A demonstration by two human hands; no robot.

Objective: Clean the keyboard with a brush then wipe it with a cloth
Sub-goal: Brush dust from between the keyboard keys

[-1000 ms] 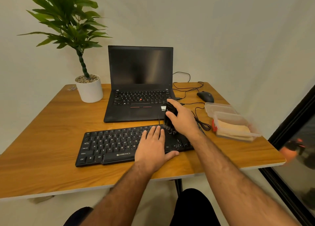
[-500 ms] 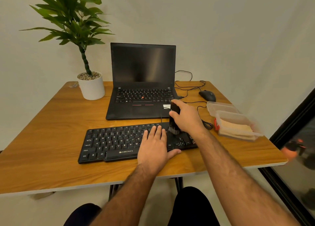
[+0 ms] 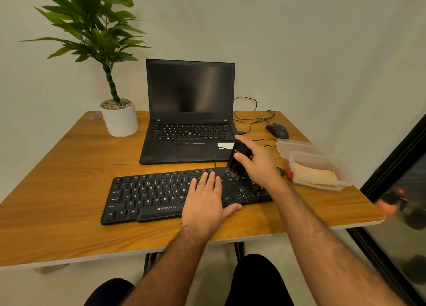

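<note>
A black keyboard (image 3: pixel 149 195) lies across the front of the wooden table (image 3: pixel 57 178). My left hand (image 3: pixel 206 198) rests flat on its right-centre keys, fingers straight, thumb on the table edge of the keyboard. My right hand (image 3: pixel 259 165) grips a black brush (image 3: pixel 237 159), held upright with its bristles down on the keyboard's upper right keys. A folded beige cloth (image 3: pixel 315 177) lies inside a clear plastic box (image 3: pixel 322 165) to the right of the keyboard.
An open black laptop (image 3: pixel 189 121) stands behind the keyboard. A potted plant (image 3: pixel 119 118) sits at the back left. A black mouse (image 3: pixel 276 130) and loose cables (image 3: pixel 253 118) lie at the back right. A dark glass door frame (image 3: pixel 391 167) runs along the right.
My right hand has moved the brush over the keyboard's right end, from lower keys back up toward the top row. My left hand has stayed flat on the keys.
</note>
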